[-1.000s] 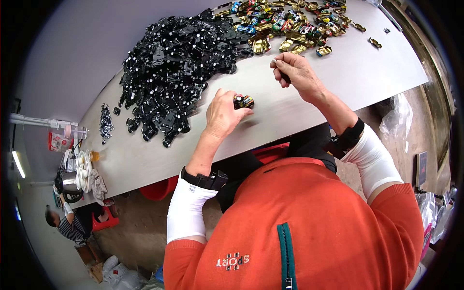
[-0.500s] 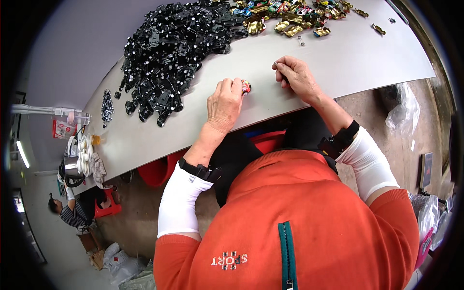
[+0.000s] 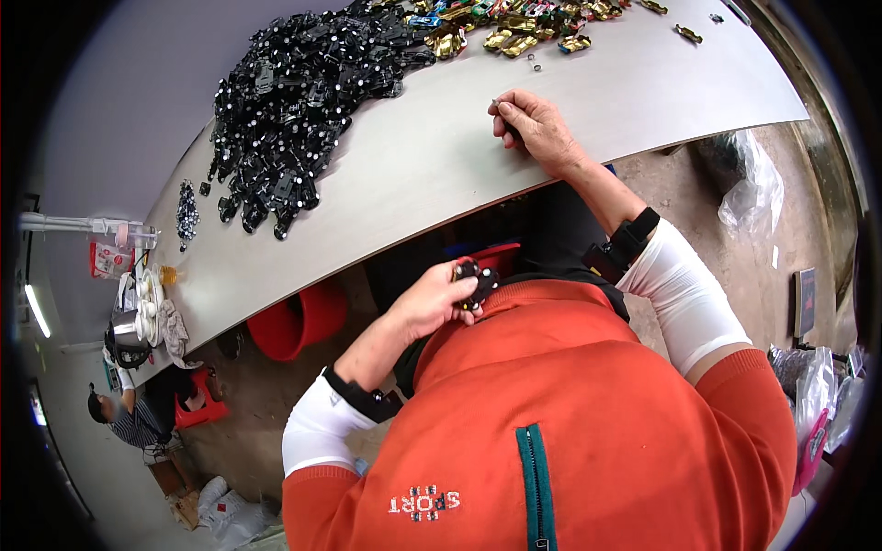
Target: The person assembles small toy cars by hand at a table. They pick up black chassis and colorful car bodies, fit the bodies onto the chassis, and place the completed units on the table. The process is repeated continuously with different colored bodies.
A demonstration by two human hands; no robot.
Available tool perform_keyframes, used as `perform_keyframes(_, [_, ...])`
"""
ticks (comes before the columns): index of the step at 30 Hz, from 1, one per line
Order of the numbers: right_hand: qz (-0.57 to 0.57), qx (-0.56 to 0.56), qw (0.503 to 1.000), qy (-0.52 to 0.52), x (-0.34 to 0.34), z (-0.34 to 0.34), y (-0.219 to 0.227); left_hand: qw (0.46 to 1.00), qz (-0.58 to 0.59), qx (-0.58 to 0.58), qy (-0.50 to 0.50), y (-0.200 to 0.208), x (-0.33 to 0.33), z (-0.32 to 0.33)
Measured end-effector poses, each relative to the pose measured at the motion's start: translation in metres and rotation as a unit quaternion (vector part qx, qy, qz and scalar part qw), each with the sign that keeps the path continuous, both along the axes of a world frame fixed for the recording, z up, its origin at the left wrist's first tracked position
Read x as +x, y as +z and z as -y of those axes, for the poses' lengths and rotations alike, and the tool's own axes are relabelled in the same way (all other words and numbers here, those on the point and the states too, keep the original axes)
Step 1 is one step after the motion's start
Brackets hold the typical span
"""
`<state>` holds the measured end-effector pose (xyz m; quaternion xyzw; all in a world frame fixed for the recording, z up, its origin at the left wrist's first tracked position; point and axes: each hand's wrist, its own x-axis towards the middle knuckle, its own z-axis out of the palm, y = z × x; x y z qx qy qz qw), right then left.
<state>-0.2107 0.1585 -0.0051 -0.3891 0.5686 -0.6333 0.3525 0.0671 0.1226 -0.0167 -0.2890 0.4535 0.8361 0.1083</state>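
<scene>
So the left hand (image 3: 432, 301) is grasping a small black toy car part (image 3: 479, 283) with little pale and coloured dots on it. It's sitting between thumb and fingers just off the worktop's near edge, right up by the front of the orange top (image 3: 606, 404). The fingers are covering a good chunk of it, so I can't tell if it's one part or more.

Right hand (image 3: 537, 129) is hovering over the worktop (image 3: 432, 151), a bit in from the near edge, curled up and pinching a small silvery bit (image 3: 495, 104) at its fingertips. Too small to tell what that is. Something dark is peeking out from the palm too.

A huge heap of black toy car bases (image 3: 285, 106) is spreading from the far edge toward the left end. Gold and coloured toy car bodies (image 3: 519, 41) are lying along the far edge to the right of it, and one loose gold car body (image 3: 688, 34) is lying near the far right corner. A tiny axle-like piece (image 3: 534, 62) is resting just on the near side of the bodies. Shiny little bits (image 3: 186, 216) are piling up near the left end.
</scene>
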Motion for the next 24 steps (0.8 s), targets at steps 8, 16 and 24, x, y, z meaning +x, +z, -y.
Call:
perform_keyframes(8, [-0.034, 0.008, 0.999, -0.013, 0.003, 0.001, -0.003, 0.977, 0.045, 0.166, 0.122, -0.083, -0.014, 0.054])
perform_keyframes(16, [-0.073, -0.001, 0.997, -0.032, 0.009, 0.003, 0.000, 0.976, 0.078, 0.048, 0.198, -0.111, -0.017, 0.072])
perform_keyframes(24, [-0.051, 0.020, 0.998, -0.025, 0.005, 0.005, 0.001, 0.982, 0.019, -0.178, 0.053, -0.070, 0.041, 0.048])
